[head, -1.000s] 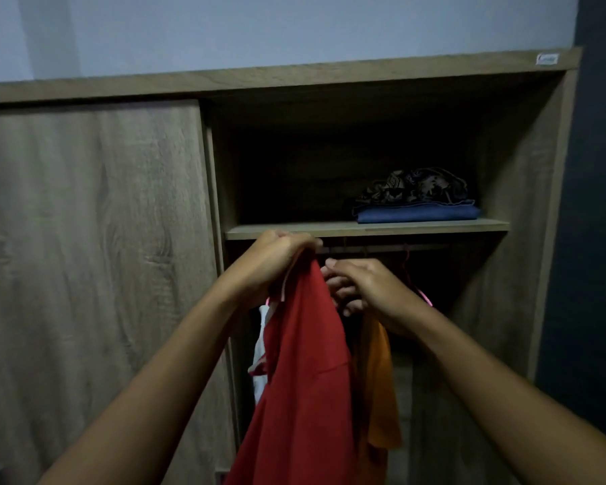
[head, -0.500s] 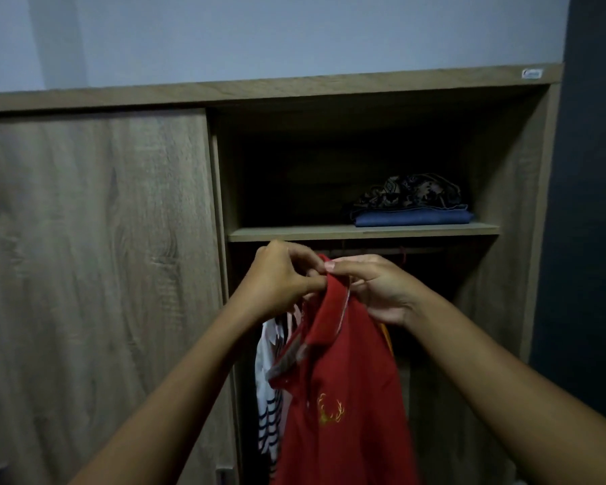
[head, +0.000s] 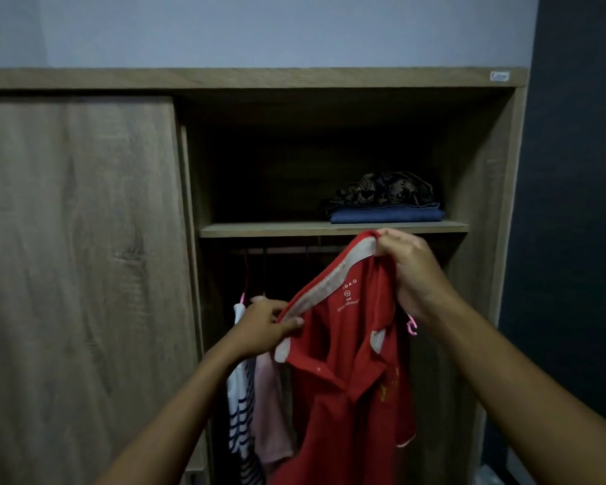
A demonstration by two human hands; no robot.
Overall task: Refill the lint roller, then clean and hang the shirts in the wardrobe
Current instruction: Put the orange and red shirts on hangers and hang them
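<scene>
Wardrobe first: it is standing half open in front of you, and the red shirt is hanging down in the dark gap, under the shelf and just right of the striped shirt and the pink shirt. Your hands are moving apart. Half a second ago they were pinching close together at the top of the shirt. Now your right hand is gripping one end of the collar up by the shelf edge, and your left hand is pinching the other end lower down. That is opening the neck wide, so I am guessing you are making room for a hanger or fixing the shirt on one; the hanging is not looking done yet. A small pink hanger tip is poking out below your right wrist, but the rest is hiding behind cloth, so I am not able to tell if it is inside the shirt or on the rail. The lint roller is not showing anywhere, the shirt bottom is getting cut off, and the tiny label is looking too blurry to read.
</scene>
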